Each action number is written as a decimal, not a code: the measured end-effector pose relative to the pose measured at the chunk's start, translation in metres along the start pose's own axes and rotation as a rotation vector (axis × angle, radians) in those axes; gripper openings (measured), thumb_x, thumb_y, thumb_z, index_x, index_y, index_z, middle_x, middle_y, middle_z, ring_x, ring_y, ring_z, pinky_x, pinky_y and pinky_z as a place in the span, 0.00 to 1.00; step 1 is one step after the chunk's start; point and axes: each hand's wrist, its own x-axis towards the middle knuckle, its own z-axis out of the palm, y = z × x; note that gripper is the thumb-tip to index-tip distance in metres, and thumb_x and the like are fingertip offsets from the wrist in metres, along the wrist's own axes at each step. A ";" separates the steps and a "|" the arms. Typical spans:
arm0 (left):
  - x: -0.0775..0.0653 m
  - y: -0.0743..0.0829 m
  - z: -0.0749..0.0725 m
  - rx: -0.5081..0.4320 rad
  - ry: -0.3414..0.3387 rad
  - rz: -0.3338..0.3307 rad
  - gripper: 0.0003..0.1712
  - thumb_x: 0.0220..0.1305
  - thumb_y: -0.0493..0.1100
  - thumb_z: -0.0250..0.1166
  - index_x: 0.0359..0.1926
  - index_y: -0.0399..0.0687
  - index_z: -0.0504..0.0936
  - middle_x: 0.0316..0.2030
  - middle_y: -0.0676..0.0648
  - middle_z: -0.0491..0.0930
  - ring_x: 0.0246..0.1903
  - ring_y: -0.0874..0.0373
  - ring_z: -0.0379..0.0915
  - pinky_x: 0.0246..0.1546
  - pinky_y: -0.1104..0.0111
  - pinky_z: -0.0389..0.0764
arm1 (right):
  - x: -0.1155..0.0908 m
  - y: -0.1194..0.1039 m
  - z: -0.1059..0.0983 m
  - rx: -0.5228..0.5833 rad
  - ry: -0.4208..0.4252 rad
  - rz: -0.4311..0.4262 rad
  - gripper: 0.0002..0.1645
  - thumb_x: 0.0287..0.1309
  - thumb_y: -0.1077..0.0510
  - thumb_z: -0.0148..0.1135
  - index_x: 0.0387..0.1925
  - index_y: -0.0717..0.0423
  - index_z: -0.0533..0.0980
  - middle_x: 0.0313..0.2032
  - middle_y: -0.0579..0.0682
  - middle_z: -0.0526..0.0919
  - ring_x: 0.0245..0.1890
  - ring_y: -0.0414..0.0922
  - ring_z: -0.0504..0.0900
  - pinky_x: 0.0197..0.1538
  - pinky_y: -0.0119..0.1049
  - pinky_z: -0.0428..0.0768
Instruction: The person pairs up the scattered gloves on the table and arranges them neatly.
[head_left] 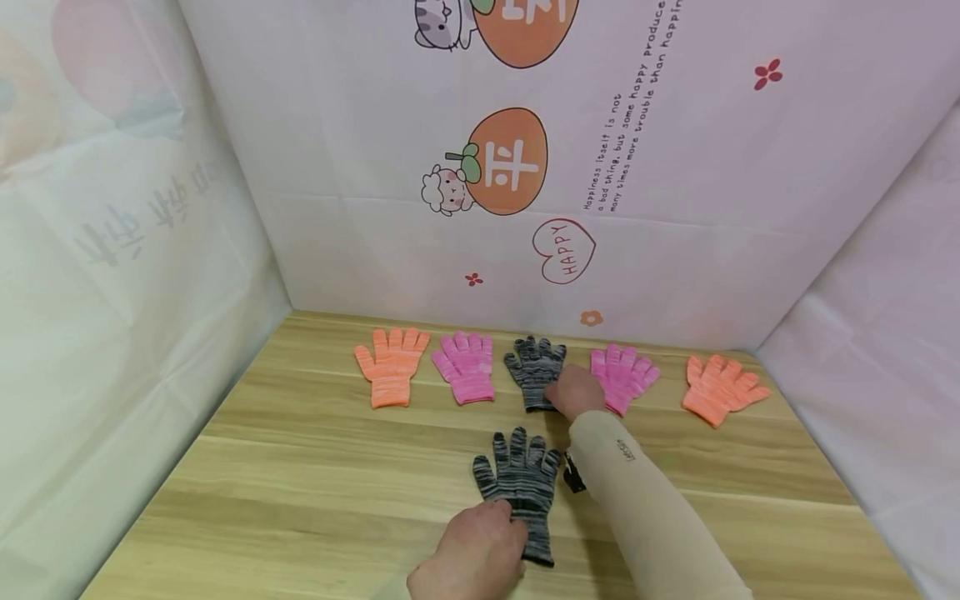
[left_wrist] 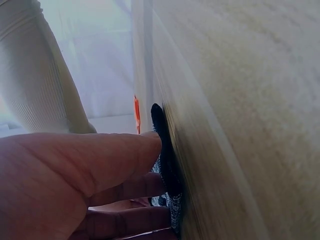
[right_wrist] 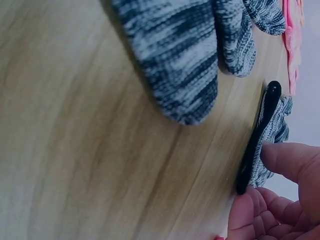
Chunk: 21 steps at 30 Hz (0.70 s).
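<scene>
A black-and-grey knitted glove (head_left: 521, 475) lies nearest, fingers pointing away. My left hand (head_left: 480, 546) pinches it by the side near the cuff. In the left wrist view the thumb is at the dark cuff (left_wrist: 167, 160), with the other fingers beyond. Farther back lies a matching black-and-grey glove (head_left: 536, 367), in the middle of a row. My right hand (head_left: 577, 392) pinches this one at the right end of its cuff. The right wrist view has the thumb on the knit and curled fingers by the black cuff edge (right_wrist: 257, 135).
Left of the far grey glove lie a pink glove (head_left: 467, 367) and an orange glove (head_left: 392, 367). On its right are another pink glove (head_left: 622, 373), partly behind my right hand, and another orange glove (head_left: 722, 388). Printed white sheeting (head_left: 360, 208) walls in the wooden table (head_left: 315, 475).
</scene>
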 end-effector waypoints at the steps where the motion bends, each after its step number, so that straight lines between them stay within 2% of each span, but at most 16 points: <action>1: 0.000 0.000 0.000 -0.004 -0.001 -0.001 0.14 0.60 0.54 0.76 0.41 0.53 0.88 0.34 0.54 0.79 0.35 0.65 0.73 0.34 0.69 0.79 | 0.000 0.000 0.000 0.001 -0.001 0.003 0.26 0.69 0.53 0.63 0.15 0.50 0.66 0.14 0.44 0.63 0.15 0.42 0.65 0.23 0.38 0.69; 6: 0.000 0.000 0.001 -0.007 0.001 -0.002 0.14 0.60 0.54 0.76 0.41 0.53 0.88 0.35 0.54 0.79 0.35 0.65 0.73 0.35 0.69 0.79 | -0.001 0.000 0.001 0.021 0.004 0.027 0.29 0.67 0.51 0.68 0.13 0.50 0.65 0.11 0.42 0.58 0.13 0.40 0.61 0.21 0.37 0.68; 9: 0.000 0.001 0.001 0.005 0.005 -0.002 0.14 0.60 0.54 0.76 0.41 0.52 0.88 0.35 0.54 0.79 0.35 0.65 0.73 0.35 0.69 0.79 | -0.001 -0.001 0.002 0.051 0.026 0.035 0.22 0.66 0.51 0.70 0.20 0.56 0.73 0.14 0.45 0.64 0.15 0.41 0.65 0.23 0.38 0.71; 11: 0.000 0.001 0.001 0.015 0.007 -0.002 0.14 0.60 0.55 0.76 0.40 0.52 0.88 0.34 0.54 0.79 0.35 0.65 0.74 0.35 0.69 0.79 | -0.001 0.000 0.003 0.074 0.044 0.033 0.16 0.65 0.52 0.70 0.32 0.62 0.78 0.21 0.50 0.74 0.20 0.45 0.72 0.27 0.40 0.75; 13: 0.000 0.001 0.001 0.024 0.008 -0.002 0.14 0.60 0.55 0.76 0.40 0.52 0.88 0.34 0.54 0.79 0.35 0.65 0.74 0.34 0.69 0.79 | -0.002 0.001 0.003 0.095 0.060 0.028 0.21 0.65 0.53 0.70 0.48 0.67 0.79 0.33 0.57 0.83 0.28 0.48 0.79 0.33 0.44 0.80; 15: 0.000 0.001 0.001 0.030 0.008 -0.002 0.14 0.60 0.55 0.76 0.40 0.52 0.88 0.34 0.54 0.79 0.34 0.65 0.73 0.34 0.69 0.79 | -0.002 0.002 0.004 0.108 0.067 0.024 0.28 0.65 0.54 0.70 0.59 0.67 0.75 0.46 0.62 0.84 0.38 0.53 0.83 0.40 0.49 0.83; 17: 0.000 0.002 0.001 0.029 0.003 -0.003 0.14 0.60 0.55 0.76 0.40 0.52 0.88 0.34 0.54 0.79 0.34 0.65 0.73 0.34 0.69 0.79 | -0.002 0.002 0.005 0.115 0.063 0.020 0.30 0.65 0.54 0.69 0.63 0.66 0.74 0.55 0.63 0.83 0.46 0.56 0.84 0.47 0.52 0.83; 21: 0.001 0.001 0.000 0.020 -0.012 -0.003 0.15 0.61 0.55 0.75 0.41 0.52 0.87 0.35 0.54 0.79 0.35 0.65 0.73 0.35 0.69 0.80 | -0.002 0.000 0.004 0.116 0.047 0.004 0.27 0.67 0.56 0.68 0.64 0.63 0.76 0.60 0.62 0.82 0.56 0.60 0.82 0.55 0.55 0.82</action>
